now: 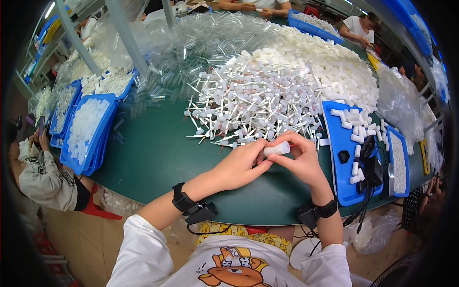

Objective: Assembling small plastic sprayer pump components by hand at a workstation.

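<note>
Mid-frame, the left end of a whitish, cylindrical tube (278, 149) hides behind the gripping left hand (242, 164); the right hand (304, 160) pinches it too.

The white cylinder (278, 149) I hold looks like smooth plastic, and the clear tubes (162, 76) look glossy. My counter (148, 158) has a smooth, faintly shiny top; the blue tray (337, 138) is smooth plastic, the clear bag (401, 105) crinkled glossy film, my T-shirt (232, 273) matt cloth.
</note>
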